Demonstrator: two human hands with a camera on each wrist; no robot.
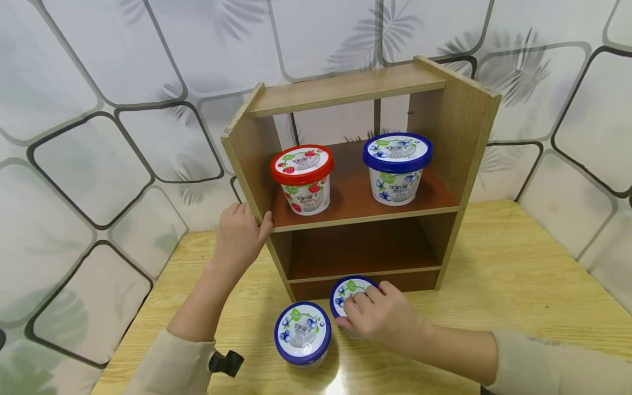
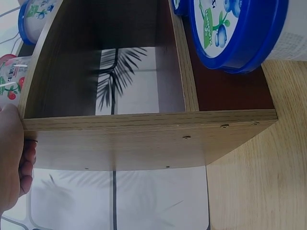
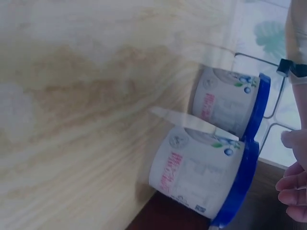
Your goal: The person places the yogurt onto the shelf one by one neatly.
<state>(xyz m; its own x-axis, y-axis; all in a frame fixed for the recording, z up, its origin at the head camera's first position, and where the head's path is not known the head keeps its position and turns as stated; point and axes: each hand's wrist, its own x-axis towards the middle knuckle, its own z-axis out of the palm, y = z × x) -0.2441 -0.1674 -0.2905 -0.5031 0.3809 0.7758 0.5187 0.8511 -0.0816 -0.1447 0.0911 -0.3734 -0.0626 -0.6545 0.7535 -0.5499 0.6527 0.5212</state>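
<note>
My left hand [image 1: 243, 233] grips the left side panel of a small wooden shelf [image 1: 353, 219]. Its thumb lies by the front edge; its fingers [image 2: 28, 165] curl around the panel's outer side. Over a blue-lidded tub [image 1: 348, 293] on the table hovers my right hand [image 1: 382, 315], fingers bent loosely. In the right wrist view, a small gap separates those fingertips [image 3: 289, 183] from the tub's lid [image 3: 242, 184]. A second blue-lidded tub [image 1: 303, 334], printed with blueberries, stands just left of it. Part of the first lid is hidden by the right hand.
On the shelf's upper board, a red-lidded strawberry tub [image 1: 308, 192] stands left and another blue-lidded tub [image 1: 396, 184] right. The lower compartment [image 1: 365, 249] is dark brown inside. Patterned wall covering [image 1: 148, 142] rises behind the wooden table [image 1: 518, 274].
</note>
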